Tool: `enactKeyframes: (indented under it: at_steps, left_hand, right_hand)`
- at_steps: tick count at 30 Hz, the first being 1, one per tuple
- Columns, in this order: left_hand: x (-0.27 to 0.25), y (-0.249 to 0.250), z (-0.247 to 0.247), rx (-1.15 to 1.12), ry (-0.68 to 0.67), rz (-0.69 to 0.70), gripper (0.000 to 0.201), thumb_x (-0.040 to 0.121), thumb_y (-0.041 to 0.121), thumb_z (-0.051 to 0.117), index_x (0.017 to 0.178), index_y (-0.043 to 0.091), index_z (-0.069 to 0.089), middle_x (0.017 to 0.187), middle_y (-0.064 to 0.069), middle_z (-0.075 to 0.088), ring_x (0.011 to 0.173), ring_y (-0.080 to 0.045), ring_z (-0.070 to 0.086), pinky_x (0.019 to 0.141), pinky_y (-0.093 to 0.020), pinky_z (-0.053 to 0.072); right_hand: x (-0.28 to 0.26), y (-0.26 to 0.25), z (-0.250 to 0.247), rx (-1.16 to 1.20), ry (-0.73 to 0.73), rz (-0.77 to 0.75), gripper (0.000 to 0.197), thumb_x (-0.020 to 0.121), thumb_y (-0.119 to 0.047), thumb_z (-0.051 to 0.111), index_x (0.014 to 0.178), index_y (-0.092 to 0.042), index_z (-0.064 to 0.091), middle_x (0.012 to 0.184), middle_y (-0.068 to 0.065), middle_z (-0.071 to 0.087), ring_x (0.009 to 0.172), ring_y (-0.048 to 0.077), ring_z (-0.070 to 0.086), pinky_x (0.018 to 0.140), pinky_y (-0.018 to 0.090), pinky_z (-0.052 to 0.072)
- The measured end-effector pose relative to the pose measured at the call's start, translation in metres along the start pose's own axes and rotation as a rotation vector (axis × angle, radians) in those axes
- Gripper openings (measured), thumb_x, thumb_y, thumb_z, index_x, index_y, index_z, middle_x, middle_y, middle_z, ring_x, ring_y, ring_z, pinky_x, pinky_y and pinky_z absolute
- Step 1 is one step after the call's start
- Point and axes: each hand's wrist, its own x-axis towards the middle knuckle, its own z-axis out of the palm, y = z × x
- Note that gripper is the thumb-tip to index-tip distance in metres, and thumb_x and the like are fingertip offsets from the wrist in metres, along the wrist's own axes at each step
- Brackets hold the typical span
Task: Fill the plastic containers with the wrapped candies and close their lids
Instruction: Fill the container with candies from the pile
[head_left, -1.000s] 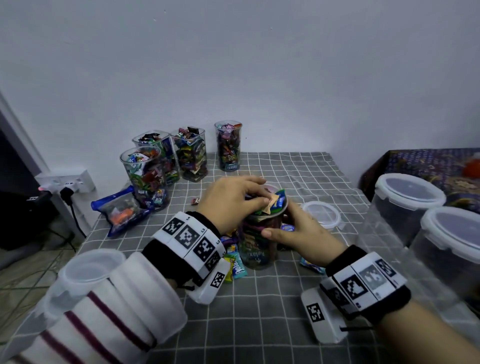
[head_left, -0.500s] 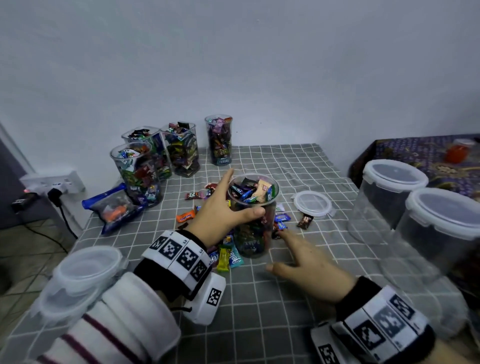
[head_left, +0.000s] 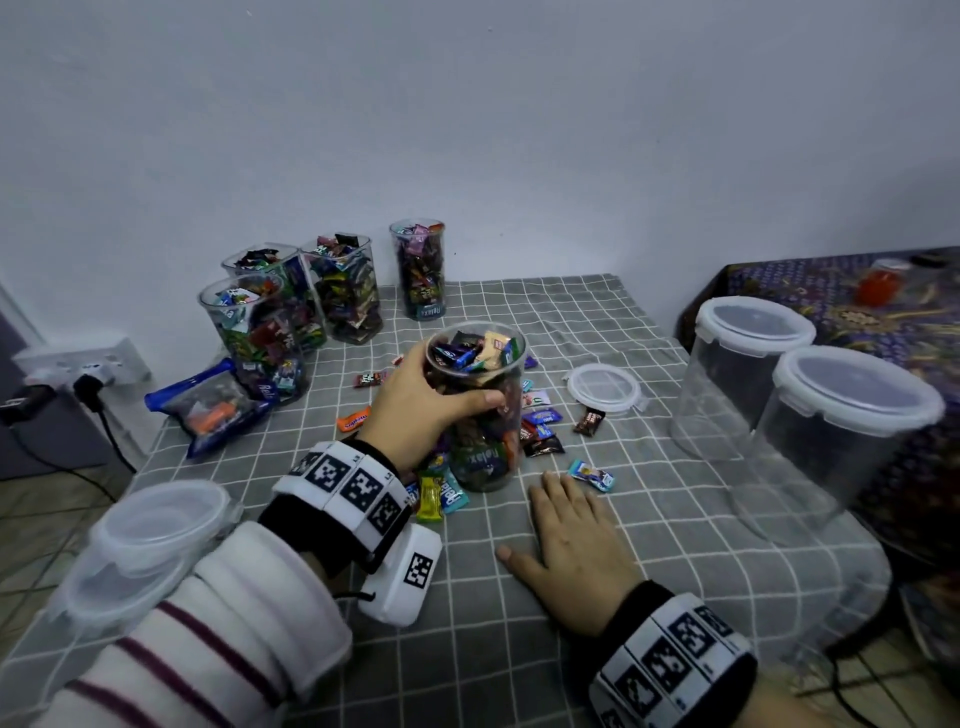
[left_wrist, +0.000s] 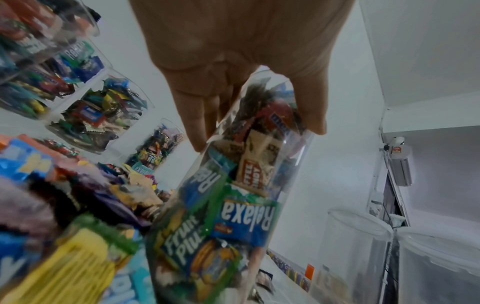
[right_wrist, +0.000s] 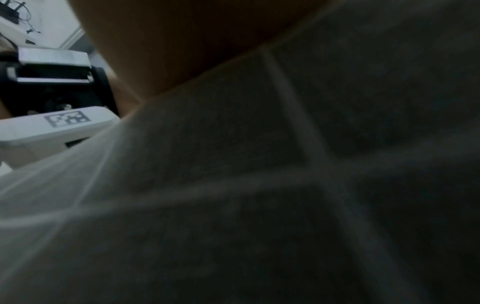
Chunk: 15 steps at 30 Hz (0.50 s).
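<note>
In the middle of the surface: a clear plastic container (head_left: 480, 415) stands upright, full of wrapped candies, with no lid on.
Left hand: the left hand (head_left: 418, 402) wraps around the side of this container, thumb in front and fingers (left_wrist: 197, 115) behind, holding it tight.
Right hand: the right hand (head_left: 569, 530) lies flat on the surface (head_left: 519, 649), palm down, fingers straight, holding nothing. It is near the container but not touching it.
Right wrist view: dark and blurry, only checked cloth up close.
Small lid: a round white lid (head_left: 604, 387) lies flat on the cloth to the right of the held container, apart from it.
Loose candies: wrapped candies (head_left: 540, 431) lie scattered around the foot of the container. One blue one (head_left: 592, 475) sits just past the right hand's fingertips.
Back row: four more clear containers (head_left: 345, 288) stand near the wall, all full of candies and open on top.
Right side: two big clear tubs (head_left: 841, 441) stand with white lids on.
Near left corner: stacked see-through lids (head_left: 150, 535) sit at the edge.
Left edge: a blue bag (head_left: 208, 408) lies beside the back containers.
</note>
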Motion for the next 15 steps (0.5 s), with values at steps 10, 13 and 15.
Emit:
enactKeyframes:
  at_steps: [10,13,15]
  left_hand:
    - [0.040,0.026,-0.058,0.032,0.241,0.069,0.091,0.045,0.050,0.083,0.126,0.021,0.053,0.121,0.006,0.062,0.113,-0.013,0.057,0.101,-0.045,0.045]
    - [0.059,0.021,-0.073,0.117,0.378,0.066,0.077,0.058,0.037,0.085,0.125,0.019,0.051,0.123,0.003,0.060,0.113,-0.015,0.056,0.102,-0.041,0.044]
    - [0.074,0.014,-0.080,0.168,0.469,0.056,0.078,0.061,0.033,0.085,0.128,0.016,0.048,0.127,0.001,0.058,0.114,-0.015,0.055,0.102,-0.037,0.043]
  right_hand:
    - [0.009,-0.002,-0.004,0.046,0.011,0.004,0.116,0.053,-0.073,-0.012,0.151,-0.013,0.005,0.159,0.007,-0.006,0.146,0.020,-0.007,0.115,0.033,-0.008]
    - [0.011,-0.001,-0.005,0.044,0.010,0.004,0.120,0.058,-0.086,-0.014,0.151,-0.013,0.003,0.159,0.007,-0.007,0.146,0.020,-0.008,0.115,0.033,-0.008]
    - [0.010,-0.001,-0.007,0.047,0.007,0.004,0.120,0.054,-0.080,-0.016,0.151,-0.013,0.002,0.159,0.007,-0.008,0.146,0.020,-0.009,0.115,0.033,-0.008]
